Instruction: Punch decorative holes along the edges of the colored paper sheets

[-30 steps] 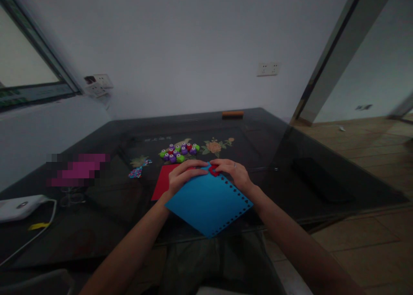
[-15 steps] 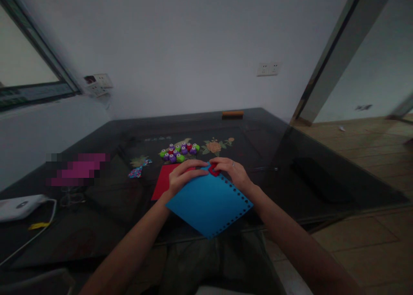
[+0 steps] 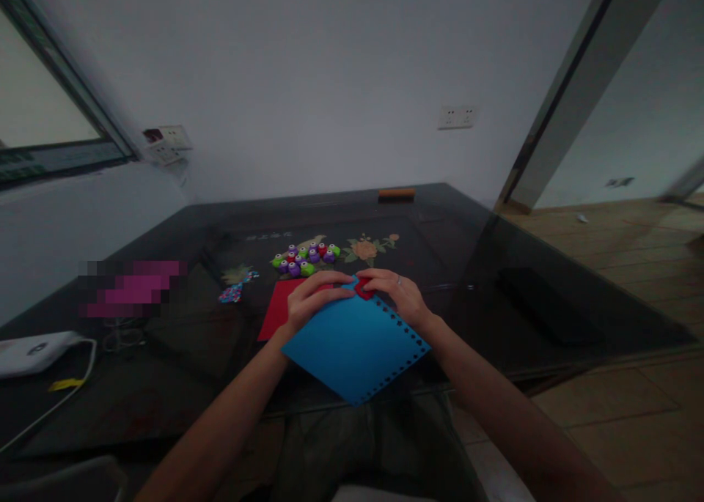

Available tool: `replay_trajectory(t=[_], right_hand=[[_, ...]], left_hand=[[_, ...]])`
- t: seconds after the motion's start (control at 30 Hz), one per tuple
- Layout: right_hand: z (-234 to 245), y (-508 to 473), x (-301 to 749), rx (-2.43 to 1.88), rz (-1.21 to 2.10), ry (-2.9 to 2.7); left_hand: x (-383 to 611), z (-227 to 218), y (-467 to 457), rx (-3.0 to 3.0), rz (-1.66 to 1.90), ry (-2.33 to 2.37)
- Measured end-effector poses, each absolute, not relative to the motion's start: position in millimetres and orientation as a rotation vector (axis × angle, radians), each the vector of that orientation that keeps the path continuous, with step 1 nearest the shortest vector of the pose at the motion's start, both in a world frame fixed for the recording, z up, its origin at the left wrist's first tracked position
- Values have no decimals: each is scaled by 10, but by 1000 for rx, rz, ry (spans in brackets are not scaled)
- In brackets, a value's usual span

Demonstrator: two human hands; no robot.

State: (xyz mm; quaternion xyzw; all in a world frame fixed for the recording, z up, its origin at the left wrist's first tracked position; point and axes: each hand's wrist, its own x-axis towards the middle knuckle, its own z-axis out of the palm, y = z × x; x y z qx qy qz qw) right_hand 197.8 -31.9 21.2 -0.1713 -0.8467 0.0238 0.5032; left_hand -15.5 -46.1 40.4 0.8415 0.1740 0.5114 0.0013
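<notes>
A blue paper sheet [image 3: 352, 348] lies tilted at the near edge of the dark glass table [image 3: 495, 267], with a row of small punched holes along its right edge. My left hand [image 3: 311, 300] is closed on the sheet's far left corner. My right hand [image 3: 399, 297] is curled around a small red paper punch [image 3: 364, 289] set on the sheet's far corner. A red paper sheet [image 3: 278, 304] lies under and behind my left hand.
A cluster of purple, green and red small punches [image 3: 305, 259] sits just beyond the hands. A patterned paper piece [image 3: 235, 289] lies to the left. A white device with a cable [image 3: 33, 352] is at far left. An orange-brown bar [image 3: 396, 193] rests at the table's far edge.
</notes>
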Motion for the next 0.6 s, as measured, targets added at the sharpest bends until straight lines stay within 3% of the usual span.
replay_trajectory(t=[0.6], right_hand=[[137, -262, 1946, -381, 141, -1933]], left_hand=[[-160, 384, -456, 2630, 1641, 574]])
